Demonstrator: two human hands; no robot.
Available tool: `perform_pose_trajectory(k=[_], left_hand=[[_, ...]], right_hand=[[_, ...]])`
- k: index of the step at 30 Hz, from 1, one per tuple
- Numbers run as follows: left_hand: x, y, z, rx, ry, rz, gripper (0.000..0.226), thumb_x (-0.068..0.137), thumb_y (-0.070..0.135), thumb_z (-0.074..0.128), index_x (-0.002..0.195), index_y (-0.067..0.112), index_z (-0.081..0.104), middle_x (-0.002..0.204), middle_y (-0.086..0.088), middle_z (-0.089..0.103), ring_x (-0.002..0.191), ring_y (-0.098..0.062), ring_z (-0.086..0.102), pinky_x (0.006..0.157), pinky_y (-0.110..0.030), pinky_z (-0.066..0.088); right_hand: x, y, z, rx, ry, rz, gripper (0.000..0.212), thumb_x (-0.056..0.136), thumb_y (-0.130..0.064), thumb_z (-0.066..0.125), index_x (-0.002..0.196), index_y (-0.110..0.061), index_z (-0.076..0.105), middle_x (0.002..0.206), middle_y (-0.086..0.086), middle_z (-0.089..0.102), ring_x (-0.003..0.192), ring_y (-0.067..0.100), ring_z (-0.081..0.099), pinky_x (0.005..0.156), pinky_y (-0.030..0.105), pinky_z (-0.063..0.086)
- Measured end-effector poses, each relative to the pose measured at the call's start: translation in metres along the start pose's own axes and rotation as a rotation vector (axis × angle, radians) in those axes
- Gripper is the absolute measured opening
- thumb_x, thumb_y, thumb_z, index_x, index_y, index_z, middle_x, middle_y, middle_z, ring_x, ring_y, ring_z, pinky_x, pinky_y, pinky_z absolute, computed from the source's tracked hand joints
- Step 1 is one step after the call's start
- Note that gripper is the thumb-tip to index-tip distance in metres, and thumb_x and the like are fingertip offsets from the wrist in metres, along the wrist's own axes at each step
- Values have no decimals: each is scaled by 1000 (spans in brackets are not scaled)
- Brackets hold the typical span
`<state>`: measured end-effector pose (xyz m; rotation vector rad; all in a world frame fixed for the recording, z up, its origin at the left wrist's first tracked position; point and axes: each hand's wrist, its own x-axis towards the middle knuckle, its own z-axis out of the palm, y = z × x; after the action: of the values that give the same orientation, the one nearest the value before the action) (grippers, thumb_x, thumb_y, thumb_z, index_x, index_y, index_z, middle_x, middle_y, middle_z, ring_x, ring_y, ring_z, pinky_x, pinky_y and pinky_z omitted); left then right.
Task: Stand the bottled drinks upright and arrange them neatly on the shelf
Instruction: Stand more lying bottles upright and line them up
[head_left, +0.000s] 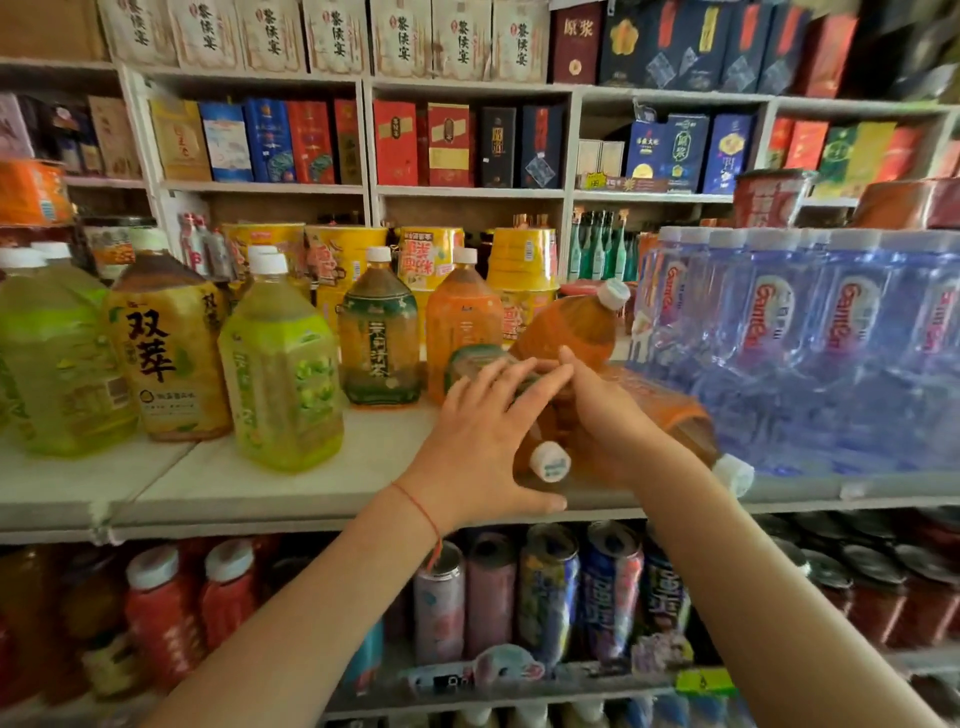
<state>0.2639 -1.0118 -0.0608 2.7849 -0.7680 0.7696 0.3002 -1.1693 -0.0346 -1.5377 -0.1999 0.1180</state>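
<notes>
Both hands reach onto the white shelf (270, 483) where a small heap of toppled drinks lies. The left hand (483, 441) has its fingers (496, 382) spread wide and laid flat over the heap, the thumb stretched along the shelf's front edge; the fingertips rest on a green-labelled bottle (470, 361) lying on its side, base toward the camera. Just under the left palm, between thumb and forefinger, a white cap marks the neck of an amber bottle (548, 460) lying with its top pointing forward off the shelf. The right hand (605, 410) lies over an orange-labelled bottle (670, 410) that is also on its side, cap at the shelf's front edge; its fingers are held close together and curl down over the bottle's body, the forefinger tip touching the left hand's fingertips (whether they truly clasp the bottle or only rest on it I cannot tell). Just beyond both sets of fingertips a fourth orange tea bottle (571, 322) leans tilted to the right, propped against the wrapped pack of water bottles (810, 343). Left of the left fingers, the upright bottles stand in a loose row: a dark green tea (379, 338), an orange one (462, 317), a lime-green one (283, 364) nearer the front and a yellow-labelled one (166, 353). A red string circles the left wrist.
</notes>
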Motion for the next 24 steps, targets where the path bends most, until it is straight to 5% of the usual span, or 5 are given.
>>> perform_pose_trajectory(k=[3, 11, 16, 20, 24], left_hand=[[4, 7, 7, 81, 20, -39, 116, 67, 86, 60, 153, 49, -9, 166, 2, 14, 153, -27, 6, 122, -53, 11], [5, -1, 4, 206, 247, 33, 75, 86, 81, 40, 138, 30, 58, 148, -8, 53, 133, -34, 48, 105, -54, 45], [22, 4, -57, 19, 262, -222, 70, 82, 82, 31, 111, 34, 72, 119, 9, 70, 107, -12, 64, 82, -34, 58], [37, -1, -95, -119, 188, -438, 77, 86, 82, 33, 75, 16, 70, 76, -1, 72, 73, -18, 67, 69, -40, 57], [51, -28, -92, -471, 311, -666, 68, 91, 70, 51, 97, 6, 75, 92, -8, 76, 89, -25, 70, 87, -43, 55]], right_hand=[[-3, 6, -2, 235, -72, 30, 61, 99, -65, 33, 129, -21, 63, 128, 8, 66, 118, 23, 61, 98, 43, 50], [-5, 8, -9, 212, -213, 41, 72, 94, -76, 20, 130, -29, 61, 133, 7, 61, 125, 27, 55, 109, 50, 42], [-9, 0, -4, 84, -282, -92, 36, 106, -35, 36, 135, -25, 54, 137, 0, 59, 127, 18, 53, 114, 47, 38], [-19, -6, 17, -217, -372, -264, 63, 93, -16, 64, 147, -35, 39, 131, -14, 58, 120, 6, 55, 105, 33, 45], [-12, -8, 48, -313, -188, -353, 64, 93, -25, 69, 148, -31, 38, 132, -13, 58, 125, 11, 54, 103, 36, 49]])
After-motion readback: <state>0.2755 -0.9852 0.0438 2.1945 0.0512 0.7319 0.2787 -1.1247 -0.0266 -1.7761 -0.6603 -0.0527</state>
